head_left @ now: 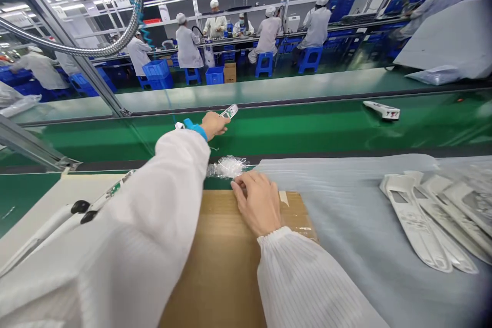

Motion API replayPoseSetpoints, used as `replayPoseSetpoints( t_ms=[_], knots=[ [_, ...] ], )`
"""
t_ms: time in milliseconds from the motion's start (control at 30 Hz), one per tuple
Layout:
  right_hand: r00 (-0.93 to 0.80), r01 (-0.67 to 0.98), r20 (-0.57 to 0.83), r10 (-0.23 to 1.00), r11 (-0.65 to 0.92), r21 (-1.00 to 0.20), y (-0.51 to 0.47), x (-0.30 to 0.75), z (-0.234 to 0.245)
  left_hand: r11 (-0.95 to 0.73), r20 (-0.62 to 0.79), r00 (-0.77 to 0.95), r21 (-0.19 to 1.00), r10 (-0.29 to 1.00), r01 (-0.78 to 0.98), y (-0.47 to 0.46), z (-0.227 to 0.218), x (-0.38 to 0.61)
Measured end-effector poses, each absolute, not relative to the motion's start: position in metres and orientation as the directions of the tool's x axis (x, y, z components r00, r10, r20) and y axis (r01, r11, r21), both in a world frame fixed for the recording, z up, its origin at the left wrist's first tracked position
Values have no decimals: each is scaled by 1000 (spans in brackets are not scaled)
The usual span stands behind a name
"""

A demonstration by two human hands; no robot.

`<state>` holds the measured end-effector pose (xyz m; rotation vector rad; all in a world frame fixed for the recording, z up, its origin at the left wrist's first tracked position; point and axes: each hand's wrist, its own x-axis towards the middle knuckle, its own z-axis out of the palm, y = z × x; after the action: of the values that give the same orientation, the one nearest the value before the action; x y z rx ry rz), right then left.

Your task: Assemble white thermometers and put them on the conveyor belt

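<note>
Out over the green conveyor belt (pixel 300 123), my left hand (pixel 215 125) is closed on a small white plastic housing with a circuit board (pixel 230 111). A blue wrist strap (pixel 195 128) circles that wrist. Nearer to me, my right hand (pixel 258 200) lies over the far edge of a cardboard box (pixel 226 256), fingers loosely bent and nothing seen in them. Just beyond its fingertips sits a heap of clear plastic scraps (pixel 229 166). Another white housing (pixel 382 110) rests on the belt farther right.
Several white plastic shells (pixel 418 220) lie on grey foam sheeting (pixel 346 215) at right. White parts with black ends (pixel 80 207) lie at left. A metal frame post (pixel 82 61) and flexible metal hose (pixel 134 10) stand at upper left. Co-workers sit across the belt.
</note>
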<state>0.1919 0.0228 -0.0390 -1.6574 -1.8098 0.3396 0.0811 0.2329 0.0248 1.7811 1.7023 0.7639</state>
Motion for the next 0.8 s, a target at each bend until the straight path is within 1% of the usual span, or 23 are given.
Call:
replayPoseSetpoints(
  t_ms=[67,133,200,233,300,367,400,433,500,533,600,667,733,800],
  knots=[
    [-100,830,261,960,225,-510,21,197,-37,-66,82,3,784,997,617,210,47,55],
    [-183,838,214,960,266,-477,22,201,-35,-131,166,-20,837,986,531,178,70,24],
    [-201,845,151,968,249,-473,24,202,-33,-203,212,9,924,977,325,139,90,-5],
    [-203,846,119,972,235,-478,27,201,-31,-198,196,34,956,980,216,119,98,-18],
    [-209,842,66,976,214,-496,32,195,-28,-99,98,34,995,995,10,81,106,-35],
    [-207,843,60,976,209,-496,37,187,-25,38,-39,-6,989,999,-141,51,103,-42],
    [-200,849,76,977,211,-484,39,184,-24,98,-103,-22,978,994,-185,39,97,-41],
    [-185,857,100,978,211,-471,41,181,-22,148,-155,-18,969,988,-197,30,88,-37],
    [-148,861,164,975,209,-464,41,181,-19,196,-194,28,972,981,-128,18,65,-25],
    [-127,852,201,971,211,-479,40,183,-16,192,-187,73,979,980,-67,15,53,-17],
    [-101,808,298,949,253,-532,33,189,-7,132,-134,170,991,976,26,10,29,-1],
    [-129,750,408,904,359,-556,22,195,5,54,-71,254,996,965,72,5,12,9],
    [-210,729,472,856,459,-508,11,196,15,-24,-18,324,992,946,126,0,2,13],
    [-304,765,464,832,503,-402,1,192,19,-128,47,378,973,924,192,-4,0,11]
  ],
)
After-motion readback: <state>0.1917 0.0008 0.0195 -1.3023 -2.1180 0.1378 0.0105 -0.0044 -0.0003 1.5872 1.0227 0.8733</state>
